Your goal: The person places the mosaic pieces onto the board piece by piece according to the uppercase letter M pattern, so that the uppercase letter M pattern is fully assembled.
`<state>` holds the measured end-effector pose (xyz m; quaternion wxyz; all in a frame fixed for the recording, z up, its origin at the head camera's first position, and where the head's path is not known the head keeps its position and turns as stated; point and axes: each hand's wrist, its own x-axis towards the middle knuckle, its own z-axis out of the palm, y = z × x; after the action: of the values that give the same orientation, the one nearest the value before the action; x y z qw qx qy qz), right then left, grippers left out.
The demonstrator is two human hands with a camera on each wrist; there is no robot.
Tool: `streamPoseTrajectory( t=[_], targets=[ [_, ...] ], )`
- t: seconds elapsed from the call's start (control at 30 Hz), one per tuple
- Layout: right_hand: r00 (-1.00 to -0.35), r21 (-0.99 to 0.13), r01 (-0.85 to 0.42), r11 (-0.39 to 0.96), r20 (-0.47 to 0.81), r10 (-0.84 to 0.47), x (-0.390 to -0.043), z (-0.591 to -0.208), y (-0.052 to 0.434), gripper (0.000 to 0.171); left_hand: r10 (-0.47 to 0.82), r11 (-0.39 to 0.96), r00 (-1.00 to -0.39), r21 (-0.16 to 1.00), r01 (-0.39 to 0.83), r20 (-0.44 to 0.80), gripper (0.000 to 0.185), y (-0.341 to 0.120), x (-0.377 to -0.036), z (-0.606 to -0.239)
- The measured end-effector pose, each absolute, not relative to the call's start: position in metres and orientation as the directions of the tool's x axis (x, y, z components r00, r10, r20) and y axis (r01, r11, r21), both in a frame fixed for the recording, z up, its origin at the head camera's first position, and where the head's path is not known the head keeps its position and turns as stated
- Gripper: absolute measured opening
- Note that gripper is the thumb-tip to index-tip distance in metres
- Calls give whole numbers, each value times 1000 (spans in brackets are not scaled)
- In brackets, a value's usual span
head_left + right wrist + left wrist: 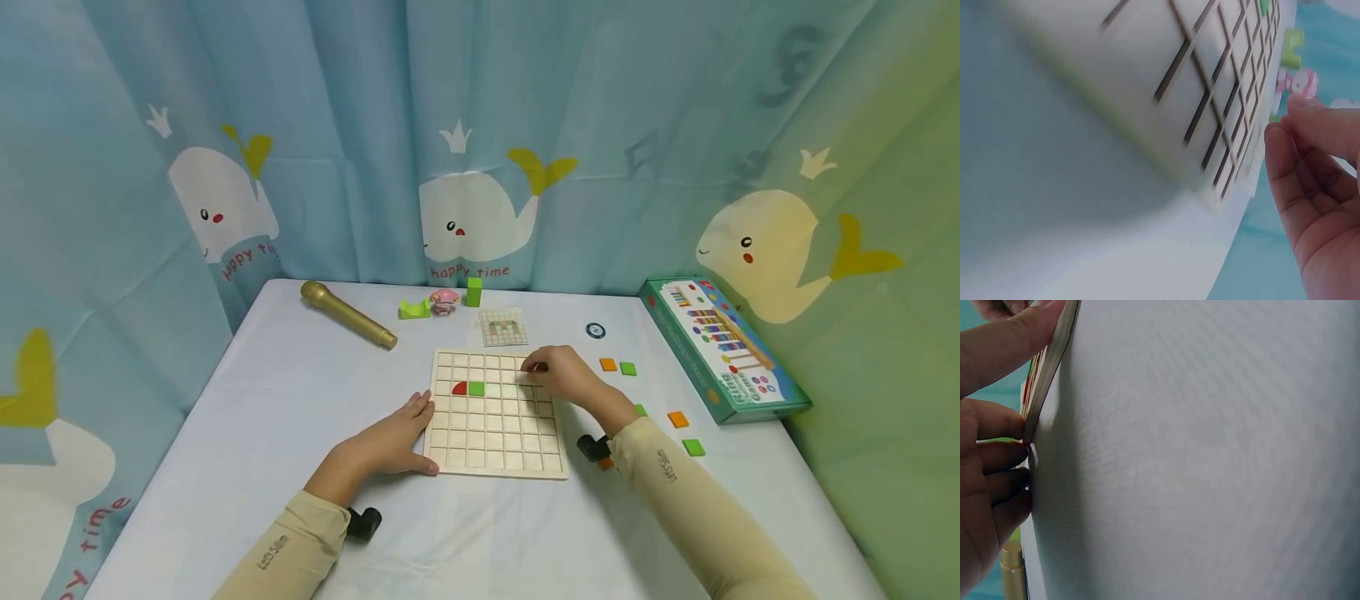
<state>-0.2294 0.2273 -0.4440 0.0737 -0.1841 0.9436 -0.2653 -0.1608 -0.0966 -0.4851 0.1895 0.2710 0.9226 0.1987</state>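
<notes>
A pale wooden grid board lies flat on the table. On it, a red quarter-circle piece sits beside a green square tile. My left hand rests at the board's left side, thumb by the near corner and fingers against the edge. Over the board's upper right part is my right hand, its thumb and index finger brought together. Whether a small piece is between those fingertips cannot be seen. A small grid card with a coloured pattern lies behind the board.
Orange tiles and green tiles are scattered on the right, some partly behind the right arm. A round dark disc and a game box lie beyond. Along the back are a gold microphone, a pink figure and green blocks.
</notes>
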Motion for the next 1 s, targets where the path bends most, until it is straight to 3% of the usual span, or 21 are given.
streamPoseTrajectory(
  t=[1.0],
  targets=[
    [-982, -458, -130, 879, -64, -178, -194, -443, 358, 15, 579, 769, -779, 480, 422, -241, 108, -97, -160, -486]
  ],
)
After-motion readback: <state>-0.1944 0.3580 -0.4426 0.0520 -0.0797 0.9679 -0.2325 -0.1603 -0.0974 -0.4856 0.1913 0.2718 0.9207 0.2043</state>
